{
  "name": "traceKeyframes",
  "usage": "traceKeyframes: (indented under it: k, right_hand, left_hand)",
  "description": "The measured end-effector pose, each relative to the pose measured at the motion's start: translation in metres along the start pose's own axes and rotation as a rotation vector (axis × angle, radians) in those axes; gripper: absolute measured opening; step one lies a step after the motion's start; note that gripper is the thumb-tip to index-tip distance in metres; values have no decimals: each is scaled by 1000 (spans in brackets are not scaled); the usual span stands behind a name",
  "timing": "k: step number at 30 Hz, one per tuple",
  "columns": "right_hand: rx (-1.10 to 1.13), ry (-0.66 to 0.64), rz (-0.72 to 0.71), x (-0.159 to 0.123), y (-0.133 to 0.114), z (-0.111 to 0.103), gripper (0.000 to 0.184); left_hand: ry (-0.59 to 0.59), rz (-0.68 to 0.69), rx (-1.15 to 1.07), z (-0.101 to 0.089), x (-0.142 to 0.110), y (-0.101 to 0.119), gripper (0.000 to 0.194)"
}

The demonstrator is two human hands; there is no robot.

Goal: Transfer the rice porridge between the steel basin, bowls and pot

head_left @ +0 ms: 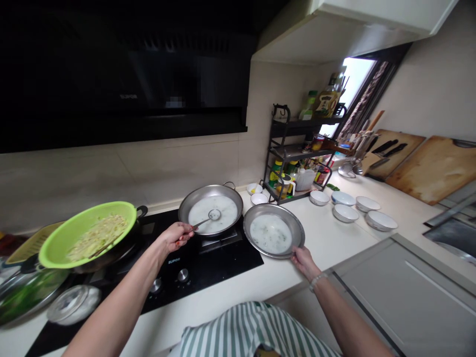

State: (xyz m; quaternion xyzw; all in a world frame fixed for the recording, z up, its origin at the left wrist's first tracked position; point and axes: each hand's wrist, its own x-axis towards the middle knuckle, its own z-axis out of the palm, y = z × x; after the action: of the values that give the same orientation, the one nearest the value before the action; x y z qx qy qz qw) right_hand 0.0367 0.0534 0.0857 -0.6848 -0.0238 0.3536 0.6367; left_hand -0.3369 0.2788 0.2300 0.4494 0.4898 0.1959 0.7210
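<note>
My left hand (177,236) is closed round the handle of a metal ladle (214,214). The ladle's bowl rests in the cloudy white soup (201,210) of a steel wok (185,202) on the stove's right burner. With the fingers of my right hand (303,259) I grip the near right rim of a metal basin (300,229). It holds a similar white soup (270,234) with dark green bits. The basin is beside the wok, over the stove's right edge and the counter.
On the left, a green plastic basin (48,248) of pale noodle-like strips sits over a dark pan. A lidded white pot (74,303) stands in front. Two small bowls (259,199) are behind the metal basin. A spice rack (286,148), several white bowls (345,213) and cutting boards (433,168) lie right.
</note>
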Motion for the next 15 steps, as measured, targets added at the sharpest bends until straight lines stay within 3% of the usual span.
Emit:
traceKeyframes:
  k: [15]
  right_hand:
    - [49,17,12,1,0,0,25]
  left_hand:
    - [-98,-4,11,21,-7,1,8]
